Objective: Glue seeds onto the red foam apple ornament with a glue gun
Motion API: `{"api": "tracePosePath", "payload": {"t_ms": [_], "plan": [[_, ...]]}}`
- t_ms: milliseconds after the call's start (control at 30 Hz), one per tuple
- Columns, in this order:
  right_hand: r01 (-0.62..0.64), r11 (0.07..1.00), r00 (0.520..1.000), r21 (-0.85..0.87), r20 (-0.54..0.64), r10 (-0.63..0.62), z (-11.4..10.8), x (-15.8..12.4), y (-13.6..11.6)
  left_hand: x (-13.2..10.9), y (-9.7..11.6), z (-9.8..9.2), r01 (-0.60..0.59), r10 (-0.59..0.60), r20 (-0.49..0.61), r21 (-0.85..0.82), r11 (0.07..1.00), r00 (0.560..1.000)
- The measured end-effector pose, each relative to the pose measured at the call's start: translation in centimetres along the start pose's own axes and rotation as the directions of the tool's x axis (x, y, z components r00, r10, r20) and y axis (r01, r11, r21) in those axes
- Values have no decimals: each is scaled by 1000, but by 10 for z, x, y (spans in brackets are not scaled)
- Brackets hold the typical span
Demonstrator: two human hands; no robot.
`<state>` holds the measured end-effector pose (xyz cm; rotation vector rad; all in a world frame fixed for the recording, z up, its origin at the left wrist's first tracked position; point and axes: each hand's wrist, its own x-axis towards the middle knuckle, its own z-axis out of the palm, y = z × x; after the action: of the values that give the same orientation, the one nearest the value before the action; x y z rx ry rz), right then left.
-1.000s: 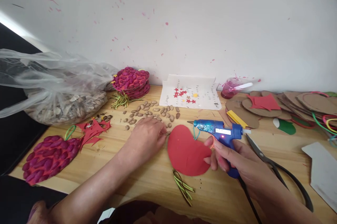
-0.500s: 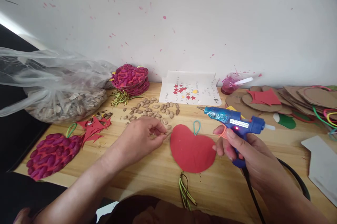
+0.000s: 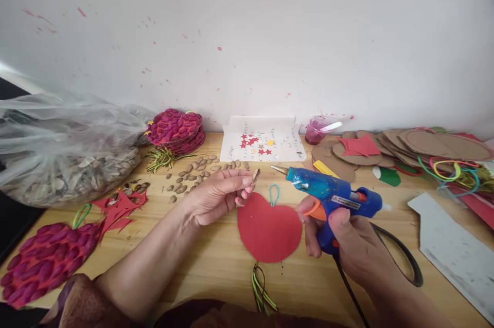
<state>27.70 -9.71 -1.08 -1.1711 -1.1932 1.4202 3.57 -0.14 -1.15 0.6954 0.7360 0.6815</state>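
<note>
My left hand point(image 3: 218, 195) pinches a small tan nut shell point(image 3: 256, 178), like half a pistachio shell, between thumb and fingertips. It hovers by the upper left edge of a red heart-shaped or apple-like cutout point(image 3: 270, 230). A teal loop point(image 3: 274, 195) tops the cutout, and a green and dark tassel point(image 3: 262, 289) hangs below. My right hand point(image 3: 357, 243) is wrapped round a blue hot glue gun point(image 3: 322, 186), with fingers at its orange trigger point(image 3: 316, 210). The nozzle point(image 3: 278, 169) points left, towards the shell but apart from it. Loose shells point(image 3: 198, 166) lie beyond my left hand.
A clear bag of shells point(image 3: 77, 176) stands at left, above red scraps point(image 3: 121, 210) and a magenta shell-covered piece point(image 3: 50, 256). Behind are stacked similar pieces point(image 3: 175, 130), paper with stars point(image 3: 285, 145) and a paint cup point(image 3: 317, 130). Cardboard cutouts point(image 3: 405, 145) and the gun's cord point(image 3: 415, 271) are at right.
My left hand has lifted and turned, bringing the shell into clear view. The glue gun has tilted and come closer to it. The whole view has shifted slightly to the right.
</note>
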Motion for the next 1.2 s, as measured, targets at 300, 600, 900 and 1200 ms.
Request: {"api": "tracePosePath", "payload": {"t_ms": [300,600,900,1200], "plan": [[112,975,993,-191,-16,-118,-3,0,11,-2,-2,0,13,-13,-11,-10,1000,1000],[173,951,983,-257,-15,-182,1,0,5,-4,-3,1,29,-29,-10,4,1000,1000],[145,951,986,-274,-40,-162,2,0,7,-4,-4,1,47,-47,-41,-1,999,998],[156,953,983,-260,-49,-175,-1,0,12,-5,2,-2,17,-3,-78,186,982,997]]}}
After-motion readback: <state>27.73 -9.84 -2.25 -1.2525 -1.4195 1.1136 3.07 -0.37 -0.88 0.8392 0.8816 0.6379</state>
